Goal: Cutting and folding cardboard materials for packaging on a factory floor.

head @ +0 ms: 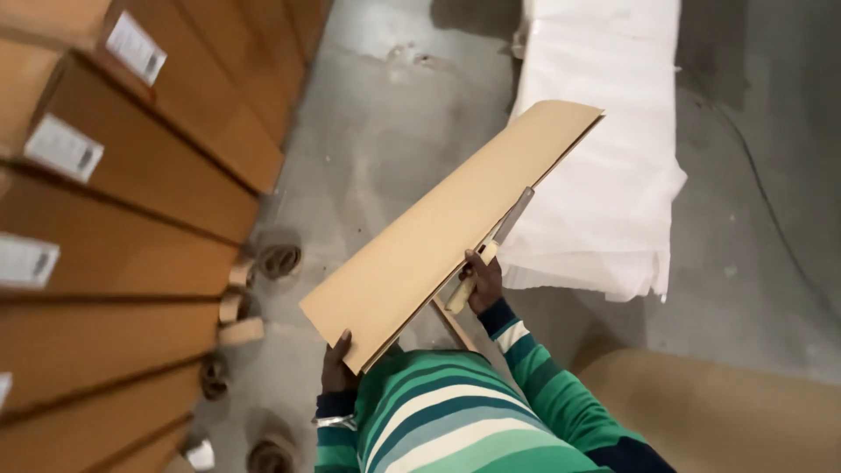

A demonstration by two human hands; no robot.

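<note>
Cardboard sheet [438,236] gripped at its near corner by left hand [337,368], fingers curled over, knife [491,254] clasped in right hand [484,282], blade seemingly laid along the edge

Person holds flat cardboard sheet [447,232] and knife [495,245] over concrete floor [385,131].

Left hand [337,366] grips the sheet's near corner at 6 o'clock, thumb on top; sheet tilts up and away toward 1 o'clock. Right hand [482,282] just right of centre is closed on the knife's pale handle, grey blade lying along the sheet's right edge, pointing to 1 o'clock. Green striped sleeves [455,420] at 6 o'clock. Stacked brown cartons [131,219] with white labels fill 9 to 11 o'clock; cardboard scraps and tape rolls [276,261] on the floor beside them at 7 to 8 o'clock. White sheet stack [604,131] at 1 o'clock. Brown board [727,412] at 5 o'clock.
</note>
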